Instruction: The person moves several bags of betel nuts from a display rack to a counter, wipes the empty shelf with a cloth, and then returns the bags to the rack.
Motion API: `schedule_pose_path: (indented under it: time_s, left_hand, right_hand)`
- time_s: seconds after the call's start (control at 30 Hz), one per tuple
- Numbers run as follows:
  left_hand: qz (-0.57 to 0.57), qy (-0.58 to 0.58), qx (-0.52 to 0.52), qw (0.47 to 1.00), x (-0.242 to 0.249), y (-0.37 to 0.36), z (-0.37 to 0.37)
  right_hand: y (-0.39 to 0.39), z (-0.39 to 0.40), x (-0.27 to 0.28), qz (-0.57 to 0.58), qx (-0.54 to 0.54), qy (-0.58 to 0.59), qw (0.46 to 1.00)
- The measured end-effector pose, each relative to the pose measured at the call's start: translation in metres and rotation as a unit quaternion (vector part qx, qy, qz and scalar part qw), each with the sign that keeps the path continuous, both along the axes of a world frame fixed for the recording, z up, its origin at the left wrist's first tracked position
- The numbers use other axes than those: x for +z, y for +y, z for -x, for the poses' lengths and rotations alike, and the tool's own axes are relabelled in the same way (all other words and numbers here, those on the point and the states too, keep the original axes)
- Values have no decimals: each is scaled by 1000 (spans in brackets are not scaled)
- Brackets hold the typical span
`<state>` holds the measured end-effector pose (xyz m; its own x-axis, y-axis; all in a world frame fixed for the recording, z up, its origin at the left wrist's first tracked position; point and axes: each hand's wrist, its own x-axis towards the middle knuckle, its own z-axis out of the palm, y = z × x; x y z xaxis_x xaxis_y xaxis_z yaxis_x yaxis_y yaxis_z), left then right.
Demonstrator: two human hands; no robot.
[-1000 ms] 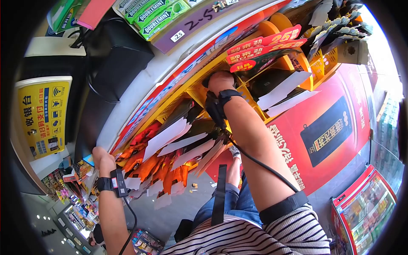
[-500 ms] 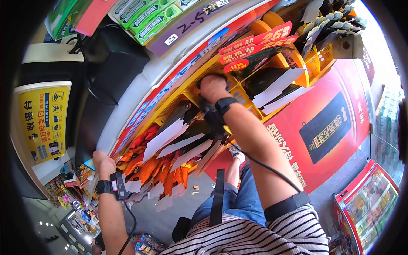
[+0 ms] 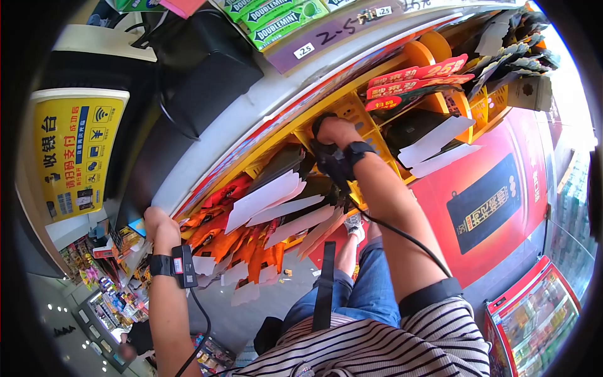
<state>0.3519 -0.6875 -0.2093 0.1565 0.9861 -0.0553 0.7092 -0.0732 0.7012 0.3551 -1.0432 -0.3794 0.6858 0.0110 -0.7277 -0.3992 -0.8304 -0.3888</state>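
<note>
My right hand reaches down into a compartment of the yellow plastic basket on the counter's front. Its fingers are hidden behind the back of the hand and a black strap, so what they hold does not show. Just left of it stand dark packets with white flaps, and beyond those, orange packets. On the right, another compartment holds dark packets with white flaps. My left hand rests at the near left end of the counter edge, its fingers out of sight.
Green Doublemint gum packs sit in a purple box on the white counter, beside a black device. A yellow sign stands left. Red price cards rise from the basket. A glass-fronted cooler stands lower right.
The view has shifted, so the counter and basket sit farther right and lower in the picture. My right hand stays in the same yellow compartment, and my left hand stays at the counter edge.
</note>
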Motion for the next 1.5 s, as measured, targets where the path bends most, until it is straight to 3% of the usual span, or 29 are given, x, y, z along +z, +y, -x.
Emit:
schedule_pose_path:
  time_s: [0.07,0.17,0.2,0.27,0.33,0.6,0.73,0.9,1.0,1.07,1.3,1.5]
  left_hand:
    - [5,-55,149,987,-13,27,-15]
    - [52,-62,-118,990,0,0,3]
    - [32,-60,-36,997,-1,1,-2]
    - [-8,-56,102,993,-2,1,-11]
    - [-7,-47,105,993,-1,-1,-12]
    - [28,-58,-28,998,7,-16,0]
    - [43,-53,-11,998,4,-9,-3]
    - [11,-26,70,997,-9,20,-11]
    - [-3,-12,110,994,-3,5,-13]
    - [2,8,133,991,0,6,-18]
    - [17,34,26,999,9,-11,-4]
    - [21,65,-39,997,12,-15,-1]
  right_hand:
    - [-10,0,5,-23,13,-5,1000]
    - [-22,5,53,49,-31,-54,997]
    - [-18,9,33,73,-147,-145,976]
    - [-17,18,22,137,-47,-220,965]
    - [-14,25,13,178,95,-238,950]
    - [7,8,-28,-1,147,-94,985]
    - [8,0,-19,-27,140,-66,988]
    - [14,0,4,-5,203,-149,968]
    - [18,3,20,87,227,-279,929]
    - [14,0,28,123,223,-305,918]
    - [-1,12,16,88,226,-99,965]
    - [2,12,7,11,171,-76,982]
